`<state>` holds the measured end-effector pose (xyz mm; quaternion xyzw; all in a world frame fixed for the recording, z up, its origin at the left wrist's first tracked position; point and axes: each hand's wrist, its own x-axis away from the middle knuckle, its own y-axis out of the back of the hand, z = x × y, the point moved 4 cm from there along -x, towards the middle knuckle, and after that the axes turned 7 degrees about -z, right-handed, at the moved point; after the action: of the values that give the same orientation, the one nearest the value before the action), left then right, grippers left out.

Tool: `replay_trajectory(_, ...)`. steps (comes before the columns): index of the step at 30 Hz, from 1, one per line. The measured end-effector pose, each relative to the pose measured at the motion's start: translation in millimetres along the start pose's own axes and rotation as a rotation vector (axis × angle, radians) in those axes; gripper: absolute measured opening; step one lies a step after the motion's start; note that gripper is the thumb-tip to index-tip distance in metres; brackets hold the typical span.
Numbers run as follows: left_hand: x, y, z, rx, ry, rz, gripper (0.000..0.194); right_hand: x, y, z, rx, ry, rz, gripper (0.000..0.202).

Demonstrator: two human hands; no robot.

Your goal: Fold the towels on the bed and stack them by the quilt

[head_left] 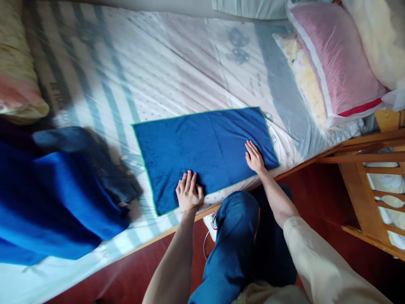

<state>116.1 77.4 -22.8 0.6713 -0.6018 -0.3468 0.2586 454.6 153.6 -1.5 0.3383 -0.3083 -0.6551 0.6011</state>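
Observation:
A blue towel (pixel 202 147) with a thin green border lies spread out on the bed, its front edge close to the side of the mattress. My left hand (pixel 189 192) rests palm down on its lower left part, fingers stretched out. On the right part of the same towel, my right hand (pixel 254 157) lies flat with its fingers extended. Small creases show in the cloth around the left hand. Neither hand grips anything.
The bed sheet (pixel 177 63) is striped and wrinkled. Rumpled blue cloth (pixel 63 202) and dark jeans-like fabric (pixel 110 173) lie at the left. A pink pillow (pixel 341 59) leans at the right, near a wooden ladder-like frame (pixel 357 198). Wooden bed rail (pixel 303 162) borders the front.

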Motion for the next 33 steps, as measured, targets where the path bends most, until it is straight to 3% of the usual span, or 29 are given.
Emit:
replay_trajectory(9, 0.1, -1.4, 3.1, -0.022, 0.028, 0.033, 0.062, 1.4, 40.5, -46.6, 0.217, -0.060, -0.065, 0.059)
replay_trajectory(20, -1.3, 1.7, 3.2, -0.086, 0.048, 0.056, 0.058, -0.4, 32.4, -56.1, 0.322, -0.100, -0.127, 0.066)
replay_trajectory(25, -12.9, 7.8, 0.8, -0.026, 0.194, 0.010, 0.051, -0.7, 30.8, -57.0, 0.298, -0.109, -0.142, 0.069)
replay_trajectory(27, -22.6, 8.7, -13.3, 0.001, 0.211, -0.022, 0.051, -0.9, 30.1, -58.0, 0.308, -0.100, -0.150, 0.069)
replay_trajectory(29, -33.4, 1.2, -40.8, 0.057, 0.134, -0.019, 0.051, -0.9, 29.4, -60.0, 0.330, -0.088, -0.163, 0.069)
replay_trajectory(33, -51.2, -47.2, -108.8, 0.363, -0.130, 0.103, 0.053, -1.3, 28.9, -63.9, 0.361, -0.069, -0.203, 0.067)
